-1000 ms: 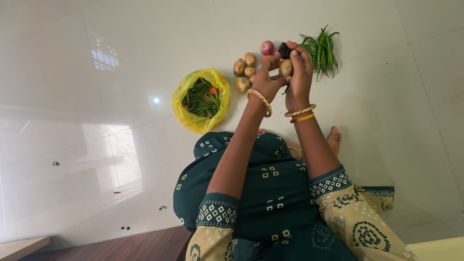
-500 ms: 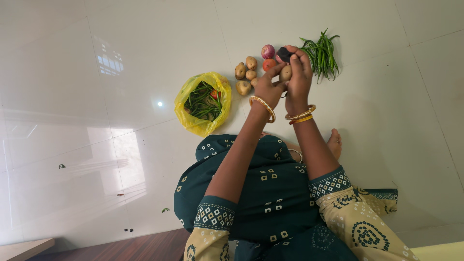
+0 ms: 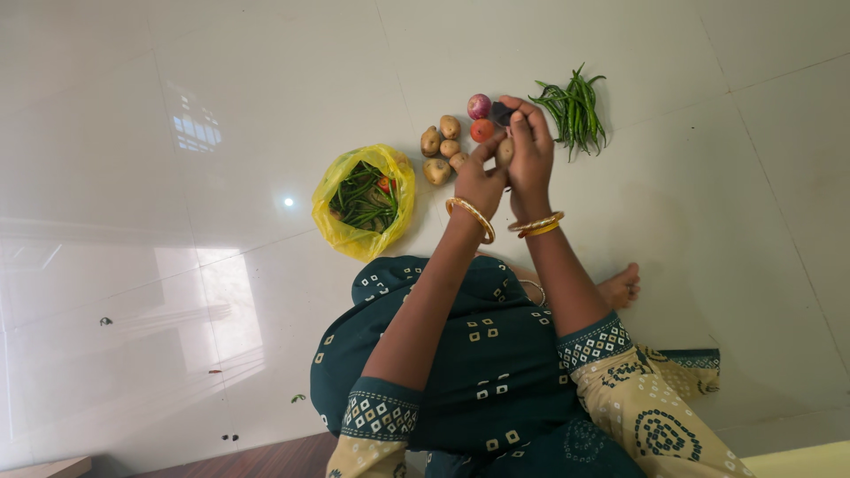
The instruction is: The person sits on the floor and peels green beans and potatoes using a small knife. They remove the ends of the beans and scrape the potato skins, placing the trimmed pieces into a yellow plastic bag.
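— Where's the potato (image 3: 505, 152) at this point?

— Up off the floor, pinched between both hands, just above the loose pile of potatoes (image 3: 440, 149). The left hand (image 3: 479, 180) cups it from the near side, fingers curled around it. The right hand (image 3: 529, 152) is closed over the far side and also clamps a small dark tool (image 3: 502, 112) near the fingertips, a peeler by the look of it, though too small to be sure.

— How would you expect it to handle?

— Firm and dense, I'd judge, with some weight for its size. Dry skin should grip well; any peeled patch would likely turn slick. Not fragile. Best held by the ends or cradled in the palm, leaving the flank free for the blade.

— What's around her?

— A red onion (image 3: 479, 105) and a tomato (image 3: 482, 130) sit just beside the hands. A bunch of green chillies (image 3: 573, 108) lies to the right of them, apart from the pile. A yellow plastic bag (image 3: 363, 201), open and holding more green vegetables, sits well to the left on the glossy white tiled floor (image 3: 221, 133). Gold bangles (image 3: 533, 225) on both wrists.
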